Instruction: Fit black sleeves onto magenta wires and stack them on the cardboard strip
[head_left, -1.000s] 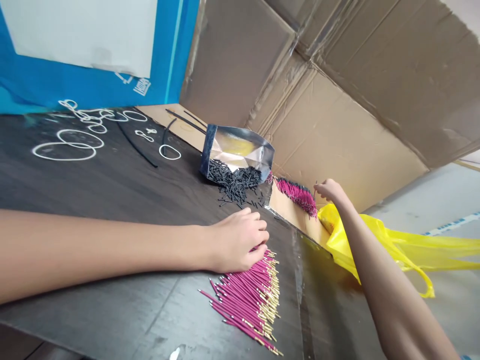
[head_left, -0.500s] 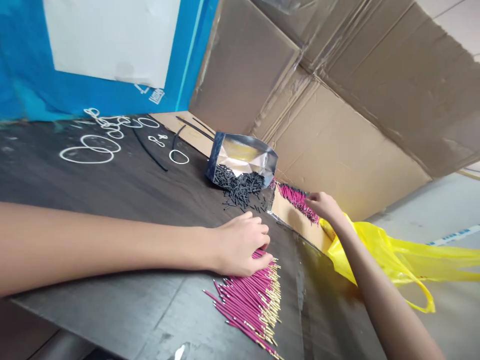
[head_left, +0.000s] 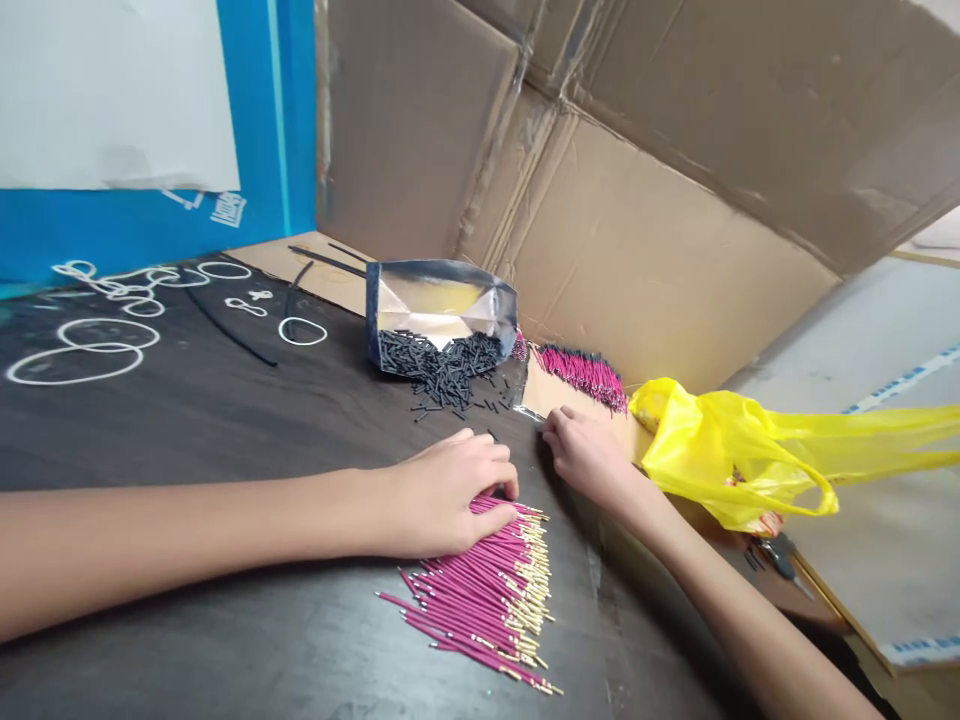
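My left hand (head_left: 457, 495) rests on the upper end of a fanned pile of magenta wires (head_left: 487, 590) with gold tips, its fingers bent over them. My right hand (head_left: 577, 445) hovers at the front edge of a cardboard strip, fingers curled together; anything between them is too small to make out. Behind it, a row of magenta pieces with dark ends (head_left: 583, 375) lies on the cardboard strip (head_left: 551, 392). Short black tubes (head_left: 450, 370) spill from an open foil-lined bag (head_left: 442, 290) beyond my left hand.
White rubber bands (head_left: 97, 350) and black tube lengths (head_left: 232, 330) lie at the left. A yellow plastic bag (head_left: 705, 440) sits at the right, with a dark-handled tool (head_left: 780, 555) below it. Cardboard walls (head_left: 660, 240) stand behind.
My right hand has moved away from the row of magenta pieces, left and towards the wire pile. My left hand stays on the wires. The camera view has shifted.
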